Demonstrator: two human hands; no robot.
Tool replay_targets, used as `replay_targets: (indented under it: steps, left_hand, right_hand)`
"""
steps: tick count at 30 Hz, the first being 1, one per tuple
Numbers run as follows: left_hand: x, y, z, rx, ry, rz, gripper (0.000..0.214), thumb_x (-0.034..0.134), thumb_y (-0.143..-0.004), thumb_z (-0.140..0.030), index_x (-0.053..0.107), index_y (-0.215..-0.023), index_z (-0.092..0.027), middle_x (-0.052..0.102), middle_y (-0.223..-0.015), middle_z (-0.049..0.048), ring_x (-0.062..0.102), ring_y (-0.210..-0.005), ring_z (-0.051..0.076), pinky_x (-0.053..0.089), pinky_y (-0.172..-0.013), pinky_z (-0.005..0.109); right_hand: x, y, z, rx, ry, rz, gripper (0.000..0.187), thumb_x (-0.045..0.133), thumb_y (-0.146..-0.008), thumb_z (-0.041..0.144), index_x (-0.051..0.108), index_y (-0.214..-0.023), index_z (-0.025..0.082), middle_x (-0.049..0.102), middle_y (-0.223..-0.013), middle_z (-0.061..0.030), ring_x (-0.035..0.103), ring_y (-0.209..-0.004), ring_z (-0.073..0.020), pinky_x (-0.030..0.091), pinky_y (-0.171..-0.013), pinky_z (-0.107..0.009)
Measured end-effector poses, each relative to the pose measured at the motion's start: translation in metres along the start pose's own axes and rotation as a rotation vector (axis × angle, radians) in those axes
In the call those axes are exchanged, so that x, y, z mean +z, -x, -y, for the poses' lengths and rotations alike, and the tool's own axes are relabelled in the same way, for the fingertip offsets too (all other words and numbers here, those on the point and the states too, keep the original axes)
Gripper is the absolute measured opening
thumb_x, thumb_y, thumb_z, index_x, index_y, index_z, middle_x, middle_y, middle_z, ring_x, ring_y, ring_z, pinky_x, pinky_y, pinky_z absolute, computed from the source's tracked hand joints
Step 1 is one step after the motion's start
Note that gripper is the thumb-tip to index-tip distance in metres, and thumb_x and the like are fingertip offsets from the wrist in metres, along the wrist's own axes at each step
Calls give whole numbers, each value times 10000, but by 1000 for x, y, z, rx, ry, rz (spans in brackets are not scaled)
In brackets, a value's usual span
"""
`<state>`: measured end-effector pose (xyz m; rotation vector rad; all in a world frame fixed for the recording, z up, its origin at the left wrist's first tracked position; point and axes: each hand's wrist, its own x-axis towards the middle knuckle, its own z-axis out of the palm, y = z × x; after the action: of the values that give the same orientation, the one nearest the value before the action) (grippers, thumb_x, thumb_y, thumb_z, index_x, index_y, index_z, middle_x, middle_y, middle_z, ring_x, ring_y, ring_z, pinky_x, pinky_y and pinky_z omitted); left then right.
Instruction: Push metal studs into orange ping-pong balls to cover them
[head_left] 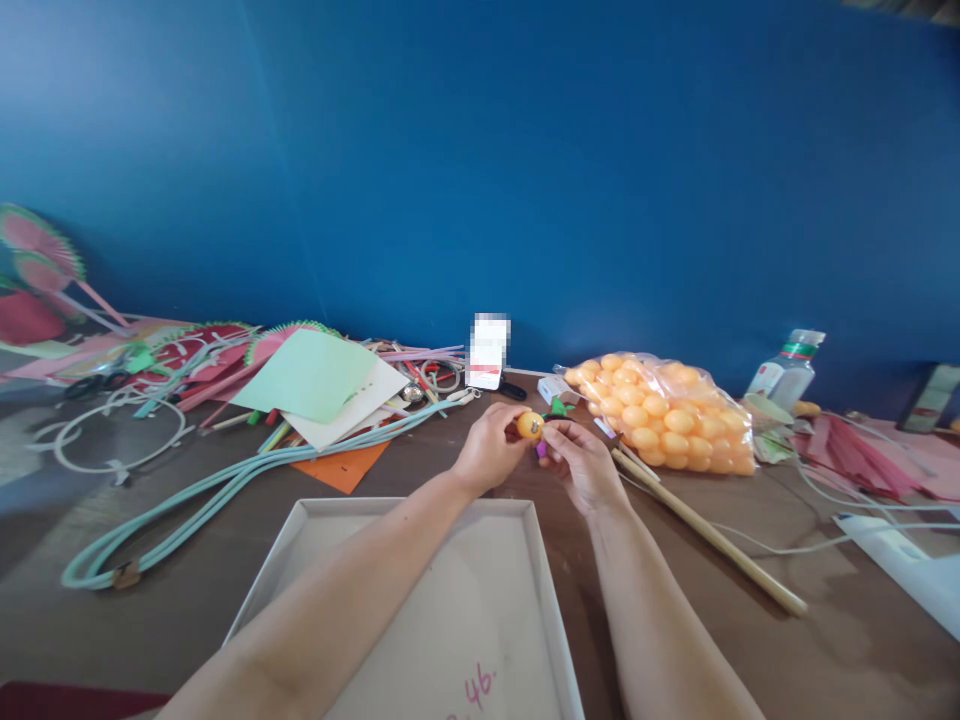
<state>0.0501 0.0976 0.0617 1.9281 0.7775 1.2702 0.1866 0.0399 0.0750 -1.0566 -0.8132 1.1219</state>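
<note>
Orange ball is pinched in left hand fingertips just above the counter, small purple piece nipped against it by right hand; off-centre pressure could pop the ball loose.

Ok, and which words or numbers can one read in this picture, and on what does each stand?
"46." - pink handwriting on the floor of the cardboard box.
White card: blurred, unreadable.
Bottle label: too small to read.
Orange ball in the left hand: no text visible.
</note>
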Motion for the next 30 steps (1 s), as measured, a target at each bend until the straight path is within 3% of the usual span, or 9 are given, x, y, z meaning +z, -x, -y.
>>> replay_targets:
  steps: [10, 23, 30]
  left_hand:
    - [-1, 1, -1, 16, -65, 9, 321, 675, -714, -166, 613, -1027, -194, 615, -1008, 63, 597, -902, 165, 518, -794, 301]
    - [0, 2, 1, 56, -79, 18, 365, 664, -708, -126, 604, -1061, -194, 606, -1033, 68, 591, -947, 177, 507, -847, 319]
    - [-1, 0, -3, -16, 20, 25, 351, 676, -700, -134, 617, -1043, -184, 613, -1025, 75, 603, -919, 170, 524, -800, 305]
  right_hand:
    - [-1, 0, -1, 15, -5, -2, 266, 819, -607, 337, 644, -741, 189, 480, -536, 61, 444, -501, -77, 548, -560, -249]
    - [-1, -2, -2, 5, 39, -50, 362, 857, -529, 339, 592, -725, 193, 532, -564, 57, 469, -503, -85, 528, -480, -248]
    - [-2, -1, 0, -27, 69, -21, 316, 819, -598, 373, 594, -731, 194, 500, -538, 63, 470, -501, -88, 503, -463, -216]
